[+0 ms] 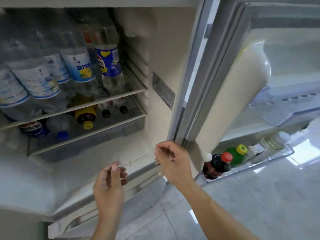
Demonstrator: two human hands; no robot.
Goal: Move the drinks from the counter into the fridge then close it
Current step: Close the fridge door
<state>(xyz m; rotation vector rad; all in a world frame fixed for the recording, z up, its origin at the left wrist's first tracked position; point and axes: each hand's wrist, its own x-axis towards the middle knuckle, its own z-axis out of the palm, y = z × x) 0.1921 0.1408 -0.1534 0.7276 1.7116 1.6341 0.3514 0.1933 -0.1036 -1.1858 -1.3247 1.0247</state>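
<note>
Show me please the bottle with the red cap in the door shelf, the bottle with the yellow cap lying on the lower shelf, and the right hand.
red-capped bottle (226, 157), head view, on its cap
yellow-capped bottle (87, 125), head view, on its cap
right hand (170, 161), head view, on its back

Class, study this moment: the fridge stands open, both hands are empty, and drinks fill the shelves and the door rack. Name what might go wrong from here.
1. The bottles on the upper shelf are packed tight and look tilted; squeezing in another may topple one.
2. The red-capped bottle and green bottle in the door rack could rattle or tip if the door is swung shut hard.
</note>
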